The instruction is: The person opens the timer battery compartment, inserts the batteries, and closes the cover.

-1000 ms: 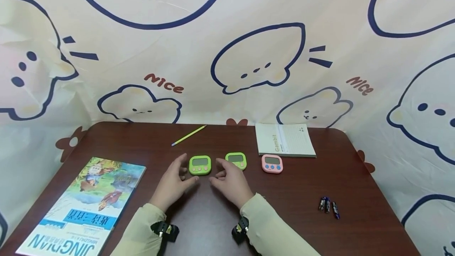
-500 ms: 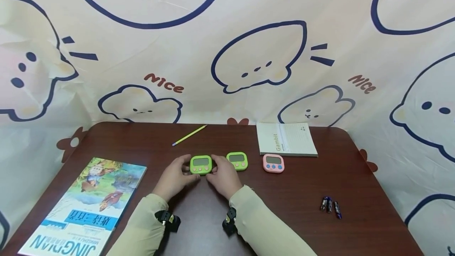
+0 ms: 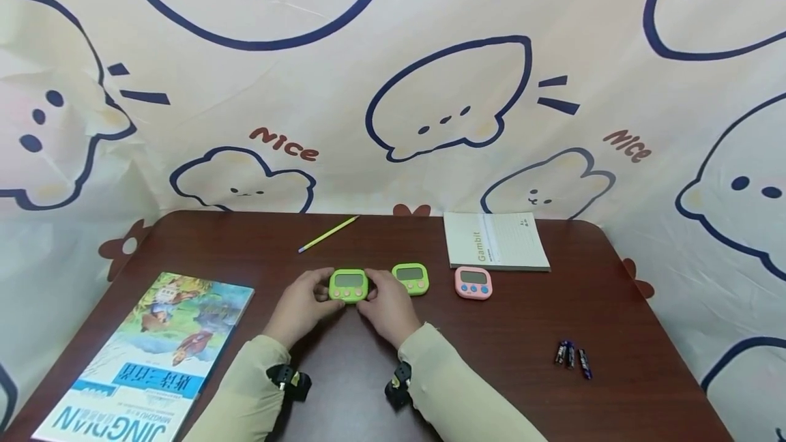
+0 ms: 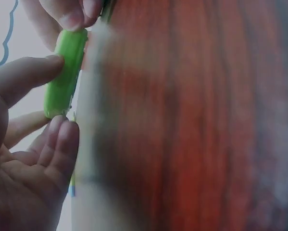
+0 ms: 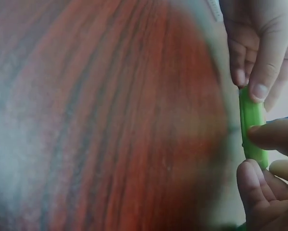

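A green digital timer [image 3: 348,286], with a grey screen and a row of small buttons, is between my two hands on the dark wooden table. My left hand [image 3: 301,307] holds its left side, and my right hand [image 3: 389,307] grips its right side. In the left wrist view, the timer [image 4: 66,72] appears edge-on, with a thumb on its near edge and fingertips at both ends. The right wrist view likewise has the timer [image 5: 253,126] between the fingers of both hands. A second green timer [image 3: 411,279] lies just beyond my right hand, partly covered by it.
A pink timer [image 3: 473,283] lies in front of a pale notebook [image 3: 497,243]. Three small batteries [image 3: 571,356] are on the right. A large picture-covered book [image 3: 147,360] lies at left, and a yellow-green pencil [image 3: 328,234] is near the back edge.
My right hand has moved left to the timer, and my left hand has closed in slightly from its side. Both now touch the timer. Little differs since half a second ago.
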`<state>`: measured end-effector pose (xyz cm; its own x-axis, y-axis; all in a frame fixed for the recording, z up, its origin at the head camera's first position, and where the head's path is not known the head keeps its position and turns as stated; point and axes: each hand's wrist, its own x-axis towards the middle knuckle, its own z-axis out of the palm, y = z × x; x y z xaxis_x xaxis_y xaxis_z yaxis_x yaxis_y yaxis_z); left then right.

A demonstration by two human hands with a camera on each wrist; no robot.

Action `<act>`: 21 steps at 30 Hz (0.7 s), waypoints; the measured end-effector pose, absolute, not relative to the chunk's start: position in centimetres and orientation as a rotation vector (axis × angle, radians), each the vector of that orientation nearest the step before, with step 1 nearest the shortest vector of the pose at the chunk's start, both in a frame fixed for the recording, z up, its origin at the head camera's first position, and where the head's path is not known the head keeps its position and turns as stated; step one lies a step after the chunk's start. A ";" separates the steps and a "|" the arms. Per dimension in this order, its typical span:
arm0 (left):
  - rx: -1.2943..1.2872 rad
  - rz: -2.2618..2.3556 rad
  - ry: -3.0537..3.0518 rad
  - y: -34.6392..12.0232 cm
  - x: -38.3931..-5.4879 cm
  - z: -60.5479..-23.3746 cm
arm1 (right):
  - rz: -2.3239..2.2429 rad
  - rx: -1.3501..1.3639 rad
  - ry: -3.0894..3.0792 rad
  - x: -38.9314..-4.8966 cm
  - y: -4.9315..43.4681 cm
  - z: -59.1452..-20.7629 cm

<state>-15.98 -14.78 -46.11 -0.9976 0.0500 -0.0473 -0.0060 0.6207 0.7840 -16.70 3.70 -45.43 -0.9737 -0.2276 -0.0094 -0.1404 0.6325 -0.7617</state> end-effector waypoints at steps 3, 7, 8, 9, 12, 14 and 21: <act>0.060 1.344 2.772 -14.6 -15.5 -45.8 | -1.307 -0.363 2.745 -16.2 4.5 -45.2; 0.099 1.409 2.741 -14.1 -14.4 -45.3 | -1.339 -0.446 2.747 -15.2 6.0 -44.8; 0.111 1.432 2.736 -13.9 -14.1 -45.2 | -1.348 -0.460 2.748 -14.9 6.4 -44.6; 0.124 1.452 2.735 -13.6 -13.8 -45.1 | -1.366 -0.470 2.748 -14.6 6.7 -44.5; 0.158 1.505 2.732 -12.9 -13.0 -44.7 | -1.442 -0.488 2.745 -13.7 7.6 -44.3; 0.179 1.527 2.746 -12.4 -12.6 -44.5 | -1.478 -0.501 2.755 -13.1 8.2 -44.1; 0.271 1.631 2.753 -11.0 -10.9 -43.0 | -1.560 -0.553 2.783 -11.7 10.2 -42.9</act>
<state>-10.94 -11.01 -42.97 -0.9834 0.1090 0.1453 0.1799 0.4708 0.8637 -11.70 10.15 -42.89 -0.9373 -0.2463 0.2467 -0.3390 0.4788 -0.8098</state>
